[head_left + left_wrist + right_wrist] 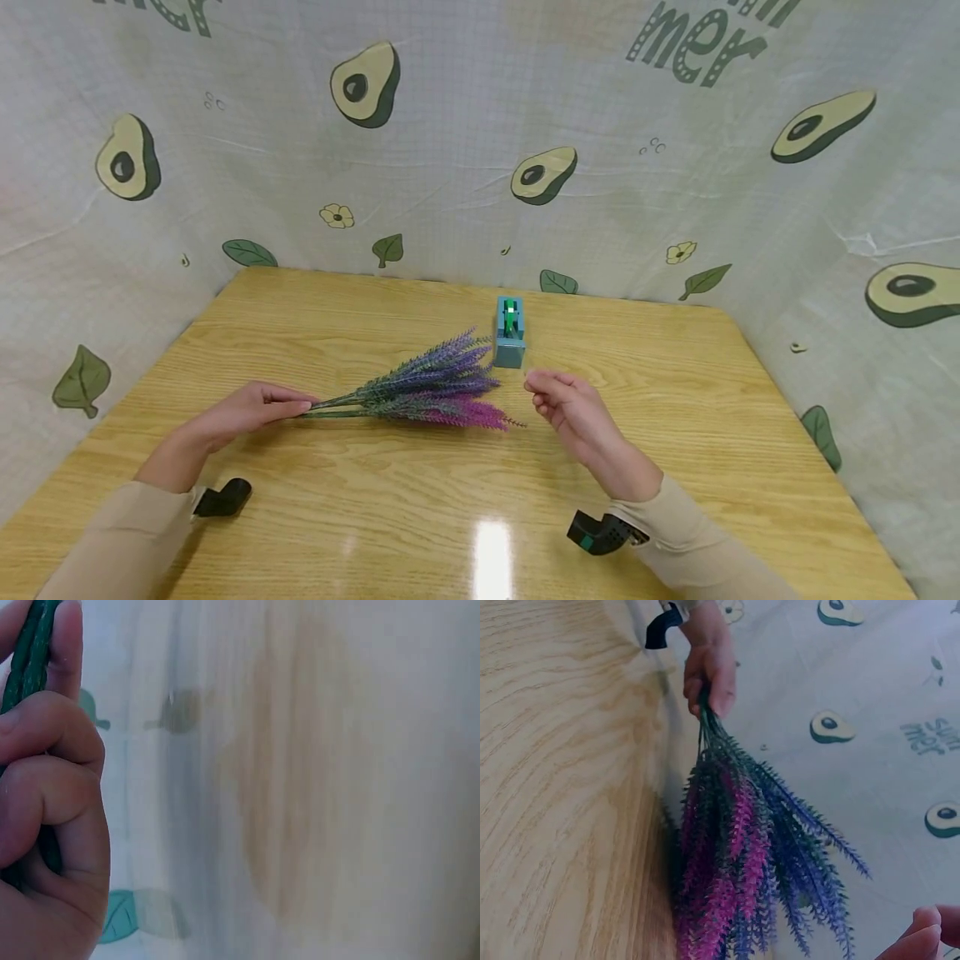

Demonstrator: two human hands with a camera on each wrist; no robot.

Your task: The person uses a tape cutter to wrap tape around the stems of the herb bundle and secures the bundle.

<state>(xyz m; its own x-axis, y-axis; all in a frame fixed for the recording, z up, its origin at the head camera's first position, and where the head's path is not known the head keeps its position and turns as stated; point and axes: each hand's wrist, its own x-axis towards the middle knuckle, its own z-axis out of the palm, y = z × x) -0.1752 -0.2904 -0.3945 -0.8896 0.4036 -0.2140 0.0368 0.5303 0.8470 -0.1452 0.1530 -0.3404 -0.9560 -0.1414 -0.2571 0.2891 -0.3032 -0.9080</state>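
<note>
My left hand (258, 410) grips a bunch of artificial lavender (435, 387) by its green stems, with the purple and pink heads pointing right. Up close in the left wrist view, the fingers curl round the dark green stems (34, 664). My right hand (573, 417) is to the right of the flower heads, its fingers bent and thumb near the index finger. I cannot make out anything between those fingertips. Just beyond it stands a blue tape dispenser (510, 350) with a green roll (510, 317). In the right wrist view only some fingers (919, 941) of that hand show.
All this is on a wooden table (375, 517). A pale cloth (450, 217) printed with avocados and leaves hangs round its back and sides. Black wrist cameras sit on the left wrist (223, 498) and right wrist (600, 533).
</note>
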